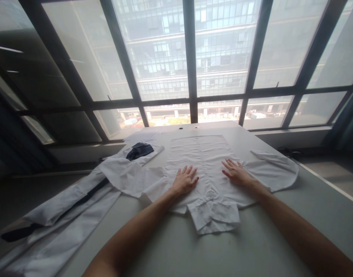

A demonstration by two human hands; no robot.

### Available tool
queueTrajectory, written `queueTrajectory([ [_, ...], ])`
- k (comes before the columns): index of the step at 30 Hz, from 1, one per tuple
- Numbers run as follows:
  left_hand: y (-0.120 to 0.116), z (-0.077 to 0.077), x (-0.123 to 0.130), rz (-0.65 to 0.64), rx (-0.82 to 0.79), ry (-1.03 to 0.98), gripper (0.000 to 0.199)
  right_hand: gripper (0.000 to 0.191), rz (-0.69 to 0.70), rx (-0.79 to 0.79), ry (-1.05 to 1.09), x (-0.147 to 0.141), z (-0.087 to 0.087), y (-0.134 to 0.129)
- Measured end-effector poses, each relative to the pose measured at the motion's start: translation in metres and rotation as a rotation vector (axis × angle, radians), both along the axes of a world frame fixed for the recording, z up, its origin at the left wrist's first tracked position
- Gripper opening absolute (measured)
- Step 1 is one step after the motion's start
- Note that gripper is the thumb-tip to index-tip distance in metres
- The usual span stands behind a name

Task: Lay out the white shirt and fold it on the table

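Observation:
A white shirt lies spread on a white table, its collar end toward me and its sleeves stretched out to both sides. My left hand rests flat on the left part of the shirt body, fingers apart. On the right part, my right hand lies palm down with its fingers spread. Neither hand grips the cloth. The left sleeve reaches over other white cloth, and the right sleeve curves across the table. Small wrinkles run down the middle of the shirt.
White garments with dark strips hang along the left side of the table. A dark folded cloth lies on them near papers. Tall windows stand behind the table, with dark curtains at both sides.

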State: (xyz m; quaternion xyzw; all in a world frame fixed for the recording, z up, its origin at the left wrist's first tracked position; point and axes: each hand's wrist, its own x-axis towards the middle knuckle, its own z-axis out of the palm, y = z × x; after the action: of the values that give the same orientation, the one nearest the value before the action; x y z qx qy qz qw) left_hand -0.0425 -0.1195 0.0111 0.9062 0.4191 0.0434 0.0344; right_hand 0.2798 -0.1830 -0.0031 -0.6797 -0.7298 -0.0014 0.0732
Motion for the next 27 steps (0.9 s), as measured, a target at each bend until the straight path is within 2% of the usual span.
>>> queueTrajectory([
  [4, 0.001, -0.002, 0.0, 0.005, 0.006, 0.006, 0.062, 0.063, 0.114, 0.072, 0.046, -0.02, 0.001, 0.001],
  [8, 0.001, -0.003, 0.001, 0.007, 0.012, 0.0, 0.062, 0.067, 0.275, -0.03, 0.122, -0.034, 0.001, 0.0],
  [10, 0.0, -0.002, 0.001, 0.006, 0.012, -0.002, 0.062, 0.069, 0.309, -0.078, 0.14, -0.037, 0.002, 0.0],
  [15, -0.001, -0.002, 0.002, 0.009, 0.021, -0.012, 0.062, 0.072, 0.217, -0.047, 0.167, -0.049, 0.005, 0.011],
  [19, -0.001, -0.002, 0.002, 0.01, 0.022, -0.018, 0.061, 0.074, 0.192, 0.003, 0.134, -0.074, 0.009, 0.036],
  [22, -0.002, -0.001, 0.002, 0.006, 0.025, -0.019, 0.061, 0.072, 0.187, -0.026, 0.127, -0.089, 0.01, 0.058],
  [25, -0.004, 0.001, 0.001, 0.006, 0.027, -0.021, 0.06, 0.069, 0.14, -0.094, 0.123, -0.088, 0.009, 0.075],
  [27, -0.005, 0.002, 0.001, 0.01, 0.03, -0.025, 0.059, 0.068, 0.093, -0.128, 0.116, -0.076, 0.006, 0.083],
])
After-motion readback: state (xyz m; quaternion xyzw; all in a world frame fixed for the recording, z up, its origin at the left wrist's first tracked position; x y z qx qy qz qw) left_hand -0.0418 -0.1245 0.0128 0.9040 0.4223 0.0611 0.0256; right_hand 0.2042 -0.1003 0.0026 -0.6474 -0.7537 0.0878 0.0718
